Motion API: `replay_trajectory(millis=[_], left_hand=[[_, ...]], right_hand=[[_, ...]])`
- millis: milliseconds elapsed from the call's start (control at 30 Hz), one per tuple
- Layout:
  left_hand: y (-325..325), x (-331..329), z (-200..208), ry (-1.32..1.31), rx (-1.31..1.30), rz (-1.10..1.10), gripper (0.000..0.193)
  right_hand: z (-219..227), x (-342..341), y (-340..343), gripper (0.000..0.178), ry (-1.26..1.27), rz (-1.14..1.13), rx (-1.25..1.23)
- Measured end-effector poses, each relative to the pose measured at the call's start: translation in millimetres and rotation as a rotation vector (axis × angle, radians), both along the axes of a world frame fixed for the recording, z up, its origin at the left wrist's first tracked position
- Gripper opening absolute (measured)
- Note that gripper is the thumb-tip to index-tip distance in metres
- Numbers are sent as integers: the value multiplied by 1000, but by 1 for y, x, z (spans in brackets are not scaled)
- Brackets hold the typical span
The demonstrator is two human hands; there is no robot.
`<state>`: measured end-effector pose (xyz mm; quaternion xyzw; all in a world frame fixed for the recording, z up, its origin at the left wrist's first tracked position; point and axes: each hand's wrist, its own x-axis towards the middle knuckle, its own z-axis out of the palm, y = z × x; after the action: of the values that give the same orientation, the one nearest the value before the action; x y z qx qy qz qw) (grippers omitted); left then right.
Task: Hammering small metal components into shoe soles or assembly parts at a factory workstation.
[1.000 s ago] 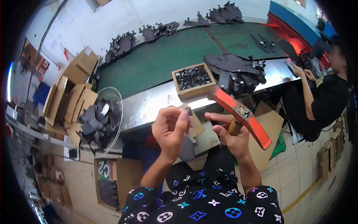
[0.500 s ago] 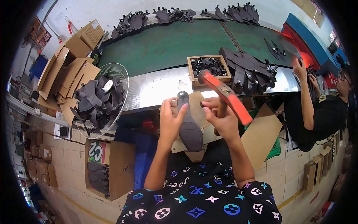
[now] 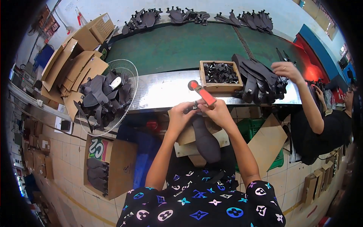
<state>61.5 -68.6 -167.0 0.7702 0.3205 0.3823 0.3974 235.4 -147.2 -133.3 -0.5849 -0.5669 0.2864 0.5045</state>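
Note:
A dark brown shoe sole (image 3: 206, 140) hangs toward my lap, its broad end nearest me. At its narrow, heeled end, my left hand (image 3: 180, 116) pinches it between thumb and fingers. Close against the same end is my right hand (image 3: 220, 114), its fingers closed round a hammer with an orange-red head (image 3: 203, 93). The hammer's handle is mostly hidden by the hand. Both thumbs almost meet at the heel. Whether a small black piece sits between the right fingertips is hidden. Below the sole is a pale board with a brown pad (image 3: 186, 136).
Beyond my hands, a wooden box (image 3: 223, 89) of small black pieces stands on the metal table edge, beside piled soles (image 3: 257, 77). A wire fan guard (image 3: 137, 81) holds more soles at left. A co-worker's arm (image 3: 310, 106) reaches in at right, near a green belt (image 3: 166, 49).
My hands have come together at the sole's heel end; the small black piece in the right fingers is now hidden. The hammer head moved left and lower. The co-worker's hand moved left.

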Motion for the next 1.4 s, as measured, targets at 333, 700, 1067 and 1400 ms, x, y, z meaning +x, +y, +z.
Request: replay_trajectory(millis=[333,700,1067,1400], left_hand=[[3,-7,-2,23,93,-70,30],[8,-11,0,-70,-275,-197,28],[12,-12,-2,-113,-363,-257,30],[-3,-20,12,390,182,-112,116]], right_hand=[[8,-3,-4,23,-267,125,219],[52,-28,-42,25,29,-41,-36],[75,-45,-83,38,-232,-56,-20],[50,-49,-81,24,-334,-76,-108]])
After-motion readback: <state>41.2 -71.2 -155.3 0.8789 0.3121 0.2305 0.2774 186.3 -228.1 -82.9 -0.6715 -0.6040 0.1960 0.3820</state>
